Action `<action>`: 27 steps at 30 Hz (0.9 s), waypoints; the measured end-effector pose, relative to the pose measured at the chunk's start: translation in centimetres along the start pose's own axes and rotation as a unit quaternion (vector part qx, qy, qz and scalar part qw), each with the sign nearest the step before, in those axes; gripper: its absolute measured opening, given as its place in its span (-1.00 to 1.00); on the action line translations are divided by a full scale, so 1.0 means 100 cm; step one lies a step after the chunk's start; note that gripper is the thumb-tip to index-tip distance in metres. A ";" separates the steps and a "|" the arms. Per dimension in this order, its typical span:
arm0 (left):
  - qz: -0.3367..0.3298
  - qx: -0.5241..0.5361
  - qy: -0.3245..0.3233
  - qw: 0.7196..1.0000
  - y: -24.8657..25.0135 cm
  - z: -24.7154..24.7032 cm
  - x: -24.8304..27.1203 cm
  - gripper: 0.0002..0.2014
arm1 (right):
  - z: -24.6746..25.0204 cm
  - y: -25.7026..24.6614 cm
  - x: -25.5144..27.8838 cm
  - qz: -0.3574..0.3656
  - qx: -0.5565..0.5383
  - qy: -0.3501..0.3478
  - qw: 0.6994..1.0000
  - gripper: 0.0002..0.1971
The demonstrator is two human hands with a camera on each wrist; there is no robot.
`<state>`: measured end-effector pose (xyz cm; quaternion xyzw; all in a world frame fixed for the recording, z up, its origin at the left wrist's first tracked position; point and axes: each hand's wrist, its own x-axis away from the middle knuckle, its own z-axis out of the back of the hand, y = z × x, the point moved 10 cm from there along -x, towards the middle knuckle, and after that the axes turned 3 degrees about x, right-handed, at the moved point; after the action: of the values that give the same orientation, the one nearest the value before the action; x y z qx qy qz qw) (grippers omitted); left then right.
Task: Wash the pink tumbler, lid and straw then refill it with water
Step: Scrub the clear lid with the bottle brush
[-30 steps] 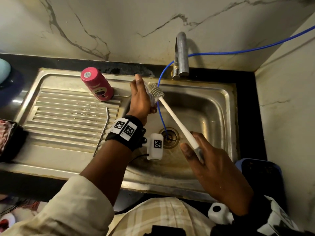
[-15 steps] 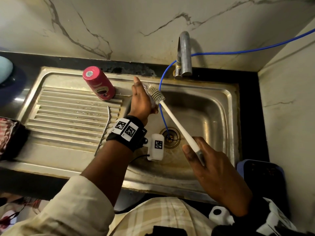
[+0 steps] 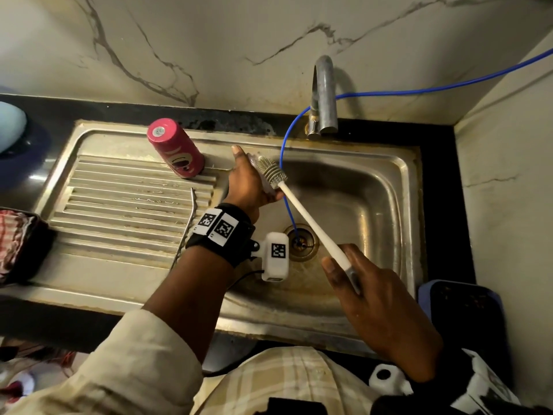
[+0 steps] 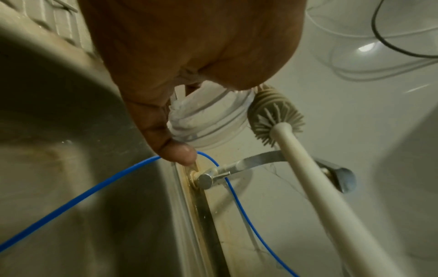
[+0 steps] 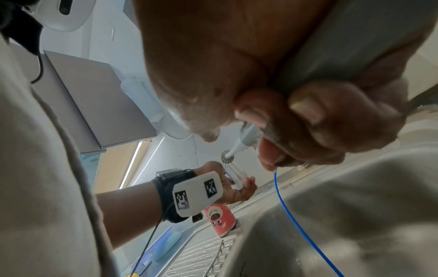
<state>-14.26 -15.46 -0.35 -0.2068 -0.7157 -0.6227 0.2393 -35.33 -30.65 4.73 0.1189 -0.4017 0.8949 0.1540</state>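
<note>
Lid [image 4: 208, 120] sits clamped in left fingers [image 4: 175, 150]; right fingers [image 5: 331, 112] grip brush [image 3: 299, 205] against it.

A steel sink [image 3: 401, 205] sits in a black table [image 3: 437, 175] under a marble wall [image 3: 269, 31]. The tap [image 3: 324, 94] stands behind the sink's basin; a blue tube [image 3: 287, 145] runs past it down into the drain [image 3: 300, 242]. A dark blue crate [image 3: 466, 307] sits right of the sink, a checked cloth [image 3: 12, 235] left of it.

White grey-veined marble walls [image 3: 227, 40] meeting in a corner, black countertop [image 3: 443, 175] beneath, dim warm light.
</note>
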 end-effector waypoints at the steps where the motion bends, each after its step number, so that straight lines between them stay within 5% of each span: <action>1: 0.000 -0.007 -0.009 1.000 -0.001 -0.003 0.001 -0.35 | 0.001 0.001 0.001 -0.002 0.000 0.002 1.000 -0.48; 7: -0.046 -0.073 -0.101 0.991 -0.009 -0.033 0.010 -0.18 | 0.013 -0.011 -0.015 0.001 -0.008 0.042 0.999 -0.56; 14: -0.037 -0.039 -0.043 0.998 0.012 -0.007 0.004 -0.21 | 0.000 -0.001 0.004 -0.002 0.001 0.009 1.000 -0.50; 21: -0.027 -0.123 -0.054 0.991 -0.004 -0.019 0.005 -0.07 | 0.012 0.001 -0.011 -0.012 0.002 0.046 0.999 -0.53; 27: -0.057 -0.063 -0.051 0.995 0.006 -0.012 -0.009 -0.04 | 0.009 0.005 -0.004 -0.011 -0.002 0.031 0.999 -0.54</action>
<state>-13.04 -16.53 -0.28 -0.2118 -0.6966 -0.6681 0.1533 -35.08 -31.74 4.89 0.0957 -0.3972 0.8956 0.1762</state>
